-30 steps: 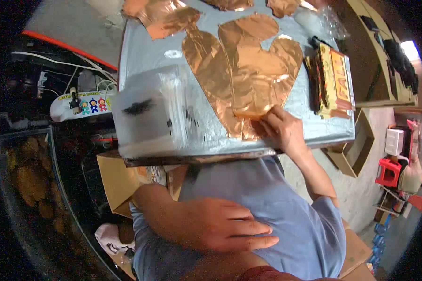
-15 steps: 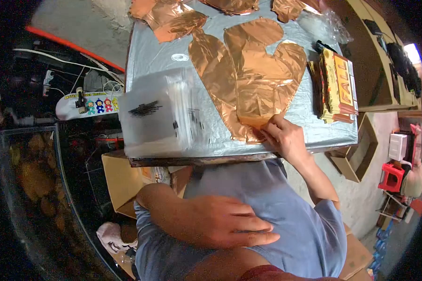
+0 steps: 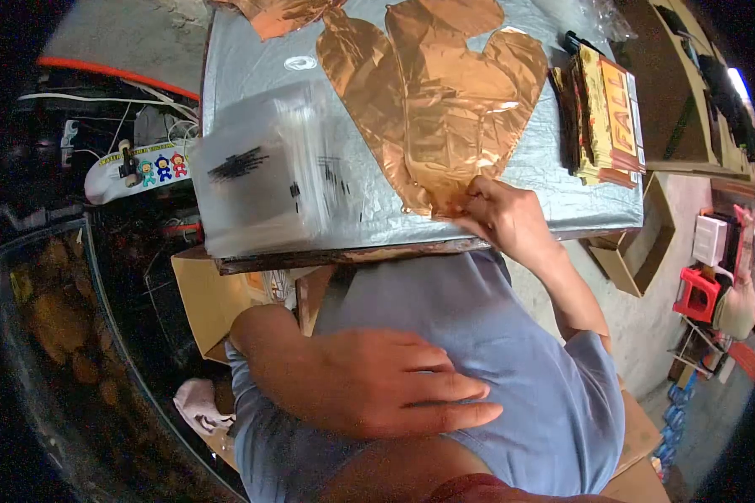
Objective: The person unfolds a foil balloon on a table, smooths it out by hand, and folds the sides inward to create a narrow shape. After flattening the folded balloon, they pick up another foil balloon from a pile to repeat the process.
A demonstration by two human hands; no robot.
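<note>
At near edge of desk [image 3: 243, 67] | keeps right hand [image 3: 512, 214] grip clamped on lower tip of copper foil shape [image 3: 445, 109], laid on desk | holds left hand [image 3: 386, 381] before blue shirt [image 3: 545, 377], fingers apart | mostly shifts view; likely same tip in work

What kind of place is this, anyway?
Probably a small packing or craft workspace, though I can't be certain: the table bears copper-coloured foil, a stack of clear plastic bags and a pile of packets marked FALL.
</note>
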